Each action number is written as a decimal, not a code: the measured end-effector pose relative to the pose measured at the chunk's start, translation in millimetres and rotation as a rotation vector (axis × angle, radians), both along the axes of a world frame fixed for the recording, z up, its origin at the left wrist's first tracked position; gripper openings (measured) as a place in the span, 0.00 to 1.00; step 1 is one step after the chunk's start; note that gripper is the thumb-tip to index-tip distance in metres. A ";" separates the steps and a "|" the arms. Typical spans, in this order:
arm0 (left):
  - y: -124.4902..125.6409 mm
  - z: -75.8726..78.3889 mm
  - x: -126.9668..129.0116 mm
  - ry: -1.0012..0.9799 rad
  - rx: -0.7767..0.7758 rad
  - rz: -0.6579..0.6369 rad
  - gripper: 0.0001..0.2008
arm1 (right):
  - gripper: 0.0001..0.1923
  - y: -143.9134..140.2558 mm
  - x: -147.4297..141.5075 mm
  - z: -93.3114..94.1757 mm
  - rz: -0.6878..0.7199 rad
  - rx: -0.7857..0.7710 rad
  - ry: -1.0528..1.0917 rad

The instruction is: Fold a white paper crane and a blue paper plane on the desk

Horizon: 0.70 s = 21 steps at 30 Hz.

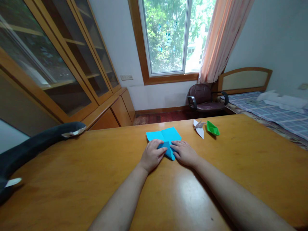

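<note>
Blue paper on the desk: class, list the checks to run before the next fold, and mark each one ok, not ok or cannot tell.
1. Blue paper lies flat on the wooden desk: ok.
2. Left hand presses the paper's near part: ok.
3. Right hand presses beside it: ok.
4. Near point of the paper shows between the hands: ok.
5. Creases sharp and edges matched: cannot tell.
6. White paper crane and green paper boat lie apart from the blue paper: ok.
</note>
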<state>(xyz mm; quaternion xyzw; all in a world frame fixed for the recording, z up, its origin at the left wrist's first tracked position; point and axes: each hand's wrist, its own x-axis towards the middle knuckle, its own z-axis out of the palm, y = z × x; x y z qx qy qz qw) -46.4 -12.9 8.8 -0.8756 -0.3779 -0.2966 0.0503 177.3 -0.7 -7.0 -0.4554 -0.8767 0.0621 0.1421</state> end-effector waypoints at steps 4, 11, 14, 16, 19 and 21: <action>1.8 -3.6 1.1 0.069 0.005 -0.042 0.11 | 0.18 0.9 0.8 -2.8 0.009 0.022 0.010; -0.8 -5.3 4.4 0.115 -0.124 -0.069 0.14 | 0.19 1.3 1.8 -6.2 0.000 0.017 0.001; -2.0 -2.6 4.5 0.158 -0.210 -0.071 0.15 | 0.19 1.7 1.7 -6.4 0.005 0.016 -0.002; -2.4 -0.7 4.4 0.193 -0.260 -0.068 0.17 | 0.19 1.8 1.8 -6.2 0.009 0.015 0.001; -2.8 1.6 5.2 0.240 -0.315 -0.051 0.19 | 0.20 1.6 1.8 -5.8 0.010 0.018 0.011; -3.3 2.5 6.2 0.269 -0.341 -0.033 0.20 | 0.20 1.3 1.7 -5.3 0.011 0.021 0.015</action>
